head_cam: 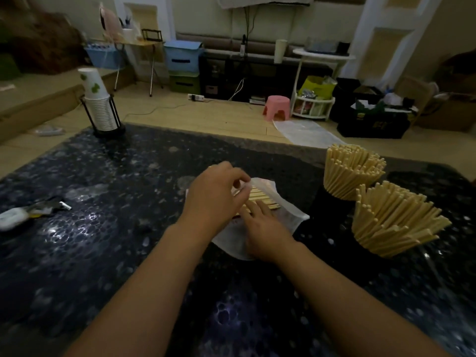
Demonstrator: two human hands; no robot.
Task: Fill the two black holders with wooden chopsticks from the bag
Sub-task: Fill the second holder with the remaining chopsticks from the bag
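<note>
done: both black holders right of my hands look packed with pale wooden chopsticks | left: few sticks in the crinkled white bag | left hand pinches bag edge, right hand lies flat on sticks

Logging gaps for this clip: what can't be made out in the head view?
- Two black holders: nearly lost against the dark table and under fanned chopsticks.
- Bag: how many sticks remain, covered by the left hand and right hand.
- Small objects at the table's left: too blurred to identify.
</note>
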